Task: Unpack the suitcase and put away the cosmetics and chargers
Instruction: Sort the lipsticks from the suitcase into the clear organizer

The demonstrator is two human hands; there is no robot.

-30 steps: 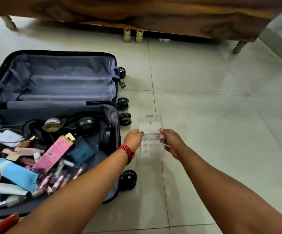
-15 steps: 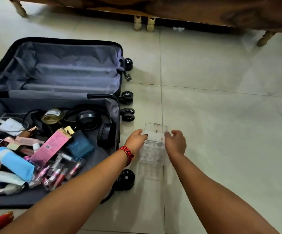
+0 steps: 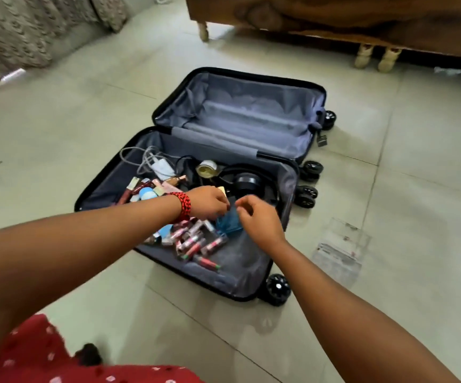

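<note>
The black suitcase (image 3: 105,189) lies open on the tiled floor, its lid half (image 3: 251,106) bare. The near half holds a white charger with cable (image 3: 163,167), black headphones (image 3: 247,182), a round jar (image 3: 208,168), a blue perfume box (image 3: 230,223) and several lip-gloss tubes (image 3: 196,241). My left hand (image 3: 210,201), with a red wristband, hovers low over the cosmetics with fingers curled down; what lies under it is hidden. My right hand (image 3: 257,217) is just above the blue box, fingers loosely curled and holding nothing. A clear plastic organiser (image 3: 339,247) stands on the floor right of the suitcase.
A wooden bed frame (image 3: 334,17) on short legs runs along the back right. A patterned curtain (image 3: 16,37) hangs at the back left. Suitcase wheels (image 3: 277,288) stick out on the right side. My red garment (image 3: 44,355) fills the bottom left.
Both hands let go of the clear organiser, which now stands alone on the floor. They moved left over the suitcase contents, and my view swung left.
</note>
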